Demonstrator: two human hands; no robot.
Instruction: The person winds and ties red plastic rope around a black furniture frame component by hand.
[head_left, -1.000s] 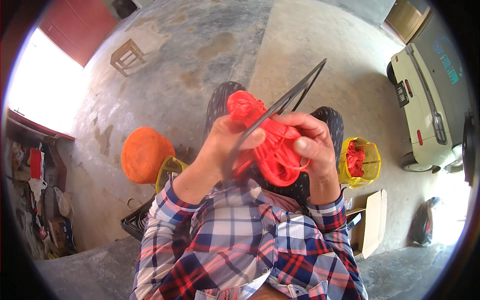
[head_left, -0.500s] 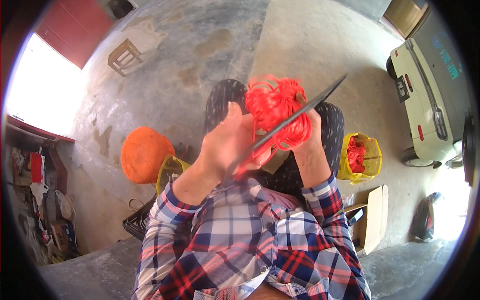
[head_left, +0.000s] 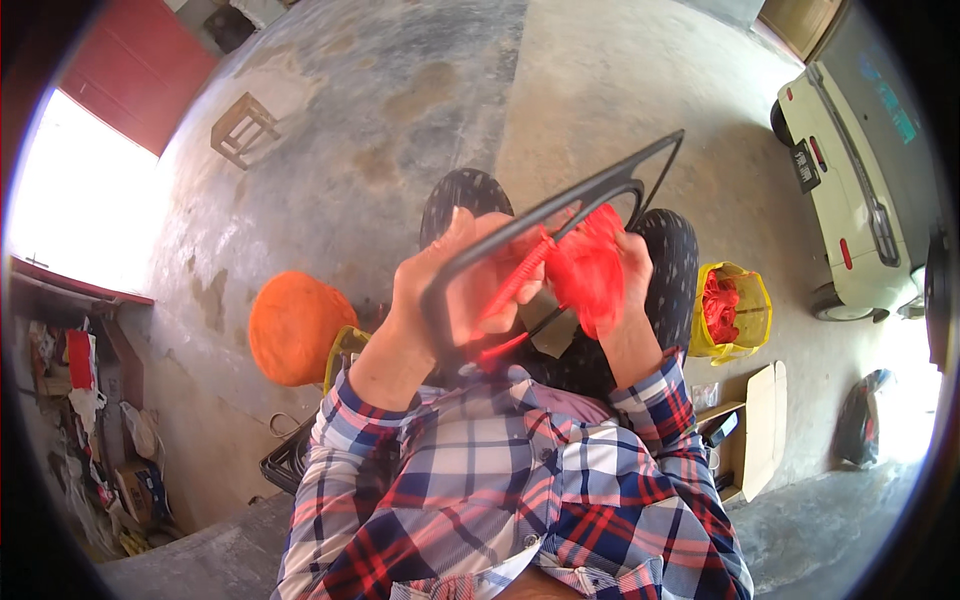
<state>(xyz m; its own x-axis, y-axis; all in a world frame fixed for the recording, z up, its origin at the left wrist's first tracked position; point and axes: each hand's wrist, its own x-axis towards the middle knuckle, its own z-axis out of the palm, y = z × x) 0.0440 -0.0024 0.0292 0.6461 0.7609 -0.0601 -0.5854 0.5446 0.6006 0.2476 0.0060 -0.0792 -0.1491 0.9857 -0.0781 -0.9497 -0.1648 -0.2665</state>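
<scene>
A black frame with a pointed far end is tilted over my lap, between my hands. Red cord is wound in a tight coil along part of it. My left hand is closed around the frame and the wound part; the frame hides some of its fingers. A loose bundle of red cord, blurred by motion, sits in my closed right hand beside the frame. My knees in dark patterned trousers are underneath.
At the left are an orange round seat, a yellow bag and black frames. Another yellow bag with red cord and an open cardboard box stand at the right. Farther off are a wooden stool and a car.
The frame has turned, so its open shape now shows instead of a thin edge. The red cord bundle has moved down and looks more bunched in my right hand.
</scene>
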